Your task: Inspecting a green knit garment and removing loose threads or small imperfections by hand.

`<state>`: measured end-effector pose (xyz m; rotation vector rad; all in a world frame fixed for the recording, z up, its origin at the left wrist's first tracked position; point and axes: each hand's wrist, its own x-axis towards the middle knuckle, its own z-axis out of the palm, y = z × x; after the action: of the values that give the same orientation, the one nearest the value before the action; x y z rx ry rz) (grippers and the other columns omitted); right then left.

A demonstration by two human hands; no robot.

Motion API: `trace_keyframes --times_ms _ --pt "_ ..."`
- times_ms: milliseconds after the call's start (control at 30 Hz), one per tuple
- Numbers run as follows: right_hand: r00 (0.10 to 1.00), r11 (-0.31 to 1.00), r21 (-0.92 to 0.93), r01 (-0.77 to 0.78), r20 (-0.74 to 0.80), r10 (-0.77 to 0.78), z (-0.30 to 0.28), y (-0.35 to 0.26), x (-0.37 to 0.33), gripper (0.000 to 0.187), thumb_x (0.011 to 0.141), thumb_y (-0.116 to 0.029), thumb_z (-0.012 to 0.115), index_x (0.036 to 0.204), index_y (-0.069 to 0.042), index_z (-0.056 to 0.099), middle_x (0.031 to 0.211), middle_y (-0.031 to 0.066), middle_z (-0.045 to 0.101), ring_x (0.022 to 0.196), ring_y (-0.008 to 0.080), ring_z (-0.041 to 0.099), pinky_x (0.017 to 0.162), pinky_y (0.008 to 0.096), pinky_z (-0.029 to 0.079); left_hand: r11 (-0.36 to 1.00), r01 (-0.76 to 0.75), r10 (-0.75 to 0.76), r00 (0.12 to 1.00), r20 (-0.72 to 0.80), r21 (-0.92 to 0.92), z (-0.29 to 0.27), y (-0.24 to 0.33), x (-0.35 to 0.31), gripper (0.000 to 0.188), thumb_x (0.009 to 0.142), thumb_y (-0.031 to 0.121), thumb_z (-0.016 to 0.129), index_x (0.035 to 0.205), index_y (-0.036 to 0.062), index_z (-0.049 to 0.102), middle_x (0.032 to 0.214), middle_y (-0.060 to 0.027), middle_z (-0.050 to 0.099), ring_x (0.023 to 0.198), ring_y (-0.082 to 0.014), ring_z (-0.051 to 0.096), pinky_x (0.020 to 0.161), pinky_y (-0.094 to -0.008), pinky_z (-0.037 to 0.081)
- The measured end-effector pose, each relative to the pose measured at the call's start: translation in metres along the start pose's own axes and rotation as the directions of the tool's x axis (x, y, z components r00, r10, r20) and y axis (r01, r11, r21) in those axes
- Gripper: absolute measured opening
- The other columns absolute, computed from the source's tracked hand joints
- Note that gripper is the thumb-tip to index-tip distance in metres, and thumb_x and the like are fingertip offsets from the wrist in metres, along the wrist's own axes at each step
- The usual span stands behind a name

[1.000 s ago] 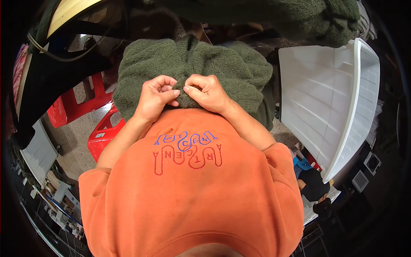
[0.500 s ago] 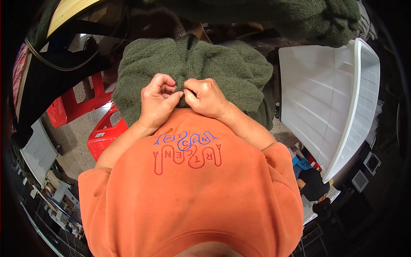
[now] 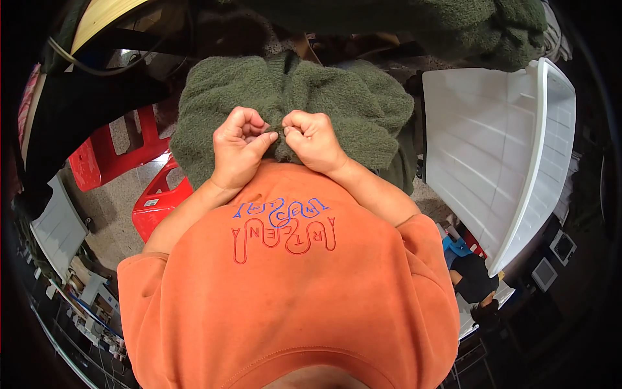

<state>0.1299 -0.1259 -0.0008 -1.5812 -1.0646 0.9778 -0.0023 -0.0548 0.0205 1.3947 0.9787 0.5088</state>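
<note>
A dark green, fuzzy knit garment [image 3: 350,97] lies bunched across my lap. My left hand [image 3: 241,144] is closed in a pinch on a small fold of it, thumb pressed to the forefinger. Just beside it, my right hand [image 3: 315,141] pinches the same part of the knit, fingers curled and thumb tip on the cloth. A narrow gap separates the two hands, with a bit of green knit showing in it. Whether a needle or thread is in the fingers is too small to tell.
On the right stands a large white plastic bin [image 3: 483,149]. More green knitwear [image 3: 479,29] is heaped at the far side. A red plastic stool [image 3: 159,198] is at my left, and a person in black [image 3: 474,279] is lower right.
My right hand has shifted slightly right and turned, so the gap between the hands is wider and shows knit. The left hand has barely moved.
</note>
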Motion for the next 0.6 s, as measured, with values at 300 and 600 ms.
trace_keyframes --times_ms 300,600 --pt "0.961 0.865 0.438 -0.243 0.233 0.151 -0.0081 -0.0001 0.0022 0.007 0.074 -0.003 0.051 0.07 0.001 0.056 0.058 -0.0039 0.048 0.055 0.0018 0.039 0.047 0.0199 0.033 0.935 0.093 -0.087 0.996 0.034 -0.341 -0.0034 0.0013 0.0011 0.022 0.069 -0.009 0.061 0.081 0.0047 0.048 0.074 -0.0003 0.051 0.065 -0.0036 0.05 0.056 -0.0164 0.046" --pt "0.949 0.856 0.44 -0.27 0.273 0.159 -0.0105 -0.0077 0.0012 0.005 0.071 -0.002 0.055 0.067 0.0 0.054 0.056 -0.0047 0.046 0.052 0.0008 0.037 0.044 0.0186 0.031 0.87 0.164 -0.135 0.986 0.096 -0.464 -0.0071 -0.0038 0.0028 0.021 0.07 -0.007 0.061 0.08 0.0053 0.047 0.072 -0.0005 0.053 0.06 -0.004 0.051 0.049 -0.0161 0.045"
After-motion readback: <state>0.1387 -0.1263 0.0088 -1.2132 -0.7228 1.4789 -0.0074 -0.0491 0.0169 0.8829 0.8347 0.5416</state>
